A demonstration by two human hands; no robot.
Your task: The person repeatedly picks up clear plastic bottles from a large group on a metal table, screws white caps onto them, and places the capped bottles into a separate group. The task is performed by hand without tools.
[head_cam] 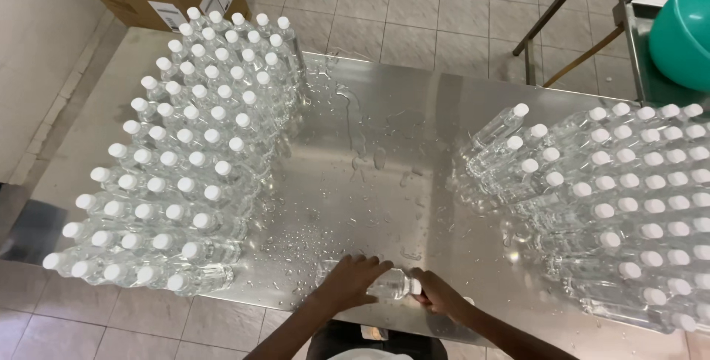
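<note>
Clear ribbed bottle (390, 284), wet steel table (414, 123)

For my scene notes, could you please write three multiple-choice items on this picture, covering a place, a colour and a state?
1. Where does the bottle in the hands lie?
A. at the table's near edge
B. on the floor
C. in the box

2. What colour are the bottle caps?
A. blue
B. white
C. red

3. How is the steel table between the bottle groups?
A. dry
B. covered with cloth
C. wet with drops

Answers: A, the left hand and right hand hold it there; B, every cap shows white; C, droplets glisten on the metal.
</note>
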